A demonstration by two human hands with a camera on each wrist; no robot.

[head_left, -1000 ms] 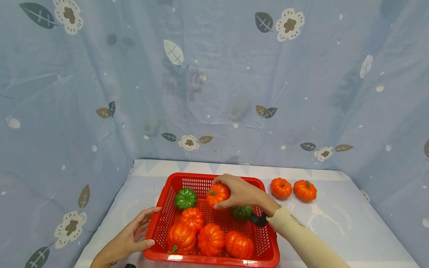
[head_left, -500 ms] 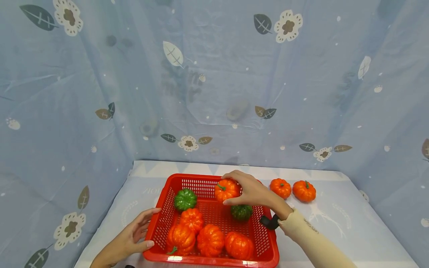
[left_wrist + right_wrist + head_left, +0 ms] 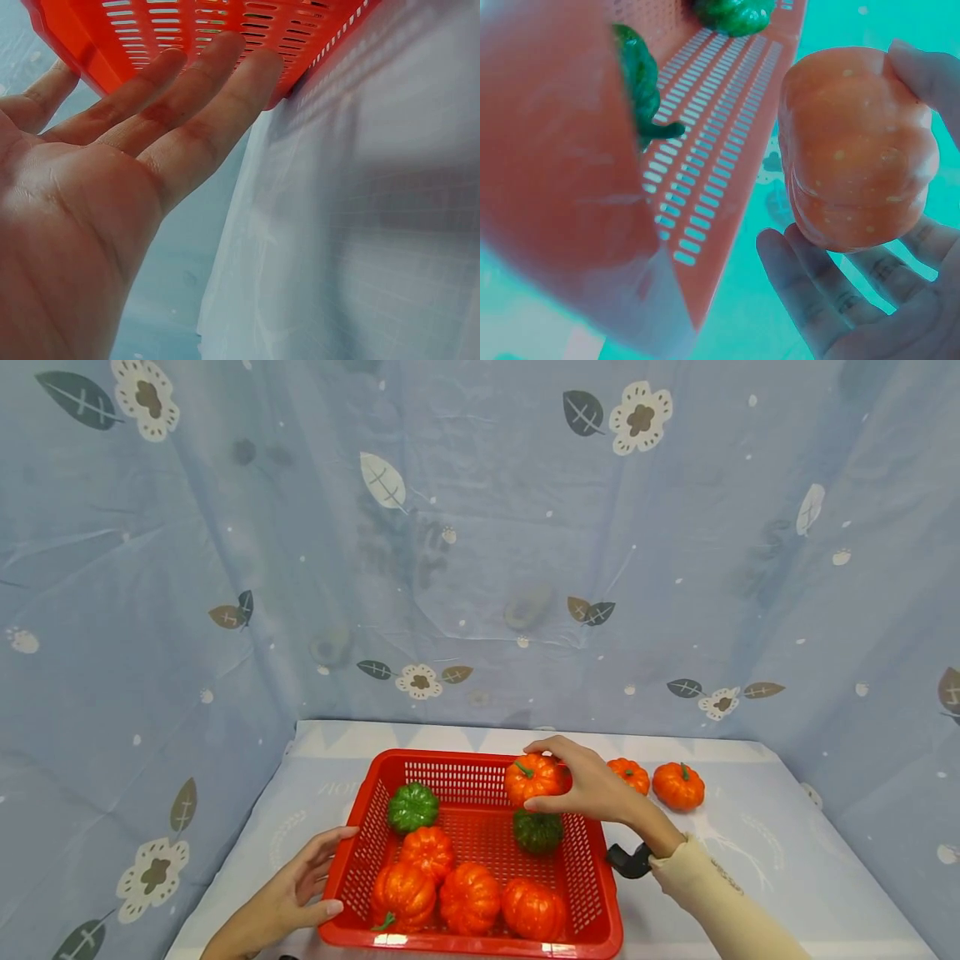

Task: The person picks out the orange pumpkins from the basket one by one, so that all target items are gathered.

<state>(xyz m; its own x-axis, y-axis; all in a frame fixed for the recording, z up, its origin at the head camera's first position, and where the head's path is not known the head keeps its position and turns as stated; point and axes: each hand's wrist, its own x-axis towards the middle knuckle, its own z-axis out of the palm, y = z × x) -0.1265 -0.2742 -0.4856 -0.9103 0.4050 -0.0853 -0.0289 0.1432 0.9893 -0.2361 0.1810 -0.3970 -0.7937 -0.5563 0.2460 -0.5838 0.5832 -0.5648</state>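
My right hand (image 3: 596, 783) grips a small orange pumpkin (image 3: 529, 779) with a green stem, between thumb and fingers. It hangs by the right back part of a red plastic basket (image 3: 457, 756); in the right wrist view the pumpkin (image 3: 859, 150) shows outside the slotted wall. Inside the basket are a green pumpkin (image 3: 413, 807) at the left back, a dark green one (image 3: 537, 832) at the right and several orange ones (image 3: 471, 897) along the front. Against the basket's left side rests my left hand (image 3: 288, 893), its fingers extended along the slotted wall in the left wrist view.
Two more orange pumpkins stand on the table right of the basket, one partly behind my right hand (image 3: 628, 774) and another (image 3: 678, 787) beside it. A pale cloth (image 3: 750, 852) covers the table. Patterned blue curtains (image 3: 480, 568) enclose the back and sides.
My right hand has carried the orange pumpkin rightward and slightly up, from over the basket's middle to its right back part. The left hand stays at the basket's left side.
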